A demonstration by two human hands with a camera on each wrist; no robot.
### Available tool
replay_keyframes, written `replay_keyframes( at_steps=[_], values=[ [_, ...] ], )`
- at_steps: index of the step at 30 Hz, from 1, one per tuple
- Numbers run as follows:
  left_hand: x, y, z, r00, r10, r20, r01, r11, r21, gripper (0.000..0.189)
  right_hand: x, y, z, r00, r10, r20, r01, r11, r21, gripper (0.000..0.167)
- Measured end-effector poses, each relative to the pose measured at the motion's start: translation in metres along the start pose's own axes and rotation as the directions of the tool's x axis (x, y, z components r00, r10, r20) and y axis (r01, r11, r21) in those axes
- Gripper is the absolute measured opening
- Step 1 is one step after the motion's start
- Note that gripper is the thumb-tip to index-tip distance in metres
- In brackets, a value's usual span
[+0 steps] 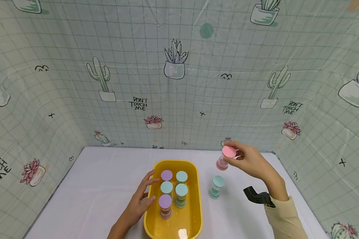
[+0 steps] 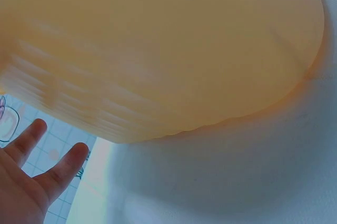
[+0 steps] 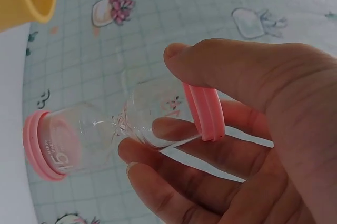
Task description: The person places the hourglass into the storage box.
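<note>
Above the table's right side, my right hand grips a pink-capped hourglass sand timer by its upper end. The right wrist view shows thumb and fingers around the clear glass bulb and near cap, while the far pink cap sticks out free. My left hand is at the left rim of a yellow tub, fingers extended and spread. Inside the tub stand purple-capped timers and several teal-capped timers. In the left wrist view, the tub's outer wall fills the top.
Right of the tub, one teal-capped sand timer stands upright on the white table, below my right hand. A cactus-print cloth hangs behind the table and along both sides. A black strap shows at my right wrist.
</note>
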State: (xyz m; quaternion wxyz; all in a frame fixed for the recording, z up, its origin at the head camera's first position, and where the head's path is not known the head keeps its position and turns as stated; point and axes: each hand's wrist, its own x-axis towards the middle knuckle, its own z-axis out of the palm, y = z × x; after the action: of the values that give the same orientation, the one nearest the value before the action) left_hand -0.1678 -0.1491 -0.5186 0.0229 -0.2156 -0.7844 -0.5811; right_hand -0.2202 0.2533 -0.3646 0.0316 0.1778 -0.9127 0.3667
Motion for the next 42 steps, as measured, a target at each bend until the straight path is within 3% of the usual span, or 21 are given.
replay_keyframes(
  at_steps=[12, 19, 24, 29, 42],
  values=[
    [0.001, 0.000, -0.001, 1.000, 0.007, 0.006, -0.007, 1.000, -0.010, 0.047, 0.010, -0.041, 0.007, 0.991, -0.124, 0.056, 0.124, 0.992, 0.009, 0.049],
    [0.001, -0.001, -0.001, 1.000, 0.021, 0.011, -0.021, 1.000, -0.008, 0.048, 0.016, -0.058, 0.020, 0.966, -0.227, 0.120, 0.225, 0.974, 0.035, 0.047],
    [0.002, -0.002, -0.001, 1.000, 0.026, 0.014, -0.026, 1.000, -0.004, 0.047, 0.019, -0.071, 0.028, 0.946, -0.262, 0.188, 0.253, 0.965, 0.071, 0.043],
    [0.001, -0.001, -0.001, 1.000, 0.017, 0.012, -0.017, 1.000, -0.011, 0.047, 0.021, -0.083, 0.037, 0.912, -0.310, 0.267, 0.286, 0.950, 0.127, 0.040],
    [0.002, -0.002, 0.000, 1.000, 0.029, 0.010, -0.029, 0.999, -0.016, 0.048, 0.025, -0.102, 0.064, 0.783, -0.352, 0.512, 0.333, 0.934, 0.133, 0.029]
  ],
)
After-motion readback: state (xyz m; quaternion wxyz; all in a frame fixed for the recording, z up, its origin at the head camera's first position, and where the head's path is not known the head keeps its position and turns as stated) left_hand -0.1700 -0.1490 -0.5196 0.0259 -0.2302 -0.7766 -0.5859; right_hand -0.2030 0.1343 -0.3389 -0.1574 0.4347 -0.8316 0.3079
